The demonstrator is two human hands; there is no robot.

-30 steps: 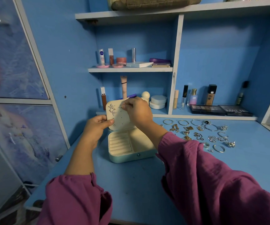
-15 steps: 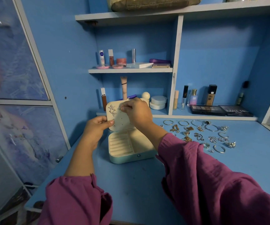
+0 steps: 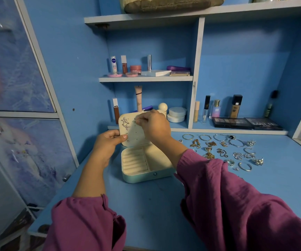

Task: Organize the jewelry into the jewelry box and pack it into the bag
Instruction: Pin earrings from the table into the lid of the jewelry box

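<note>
On the far left I see a cupboard door printed with a cartoon picture, and beside it the blue desk runs across my view. My left hand grips the left edge of the raised lid of the jewelry box, thumb pressed on the cream inner panel and the fingers curled behind it. Two star-shaped earrings are pinned to the upper left of that panel, which is dotted with small holes. The box sits open on the desk just below the lid, its cream inside showing a row of ring rolls on the left and an open compartment on the right, with a pale green outer wall and a small snap at the front. My right hand reaches over the box and pinches a small silver earring against the upper part of the lid panel; I cannot tell whether its post is in a hole. Both sleeves are magenta. To the right of the box, the rest of the jewelry lies spread on the desk: thin bangles at the back, gold chains in the middle, silver rings and cuffs nearer the right. Behind it, on the low shelf, stand bottles and two dark makeup palettes.
</note>
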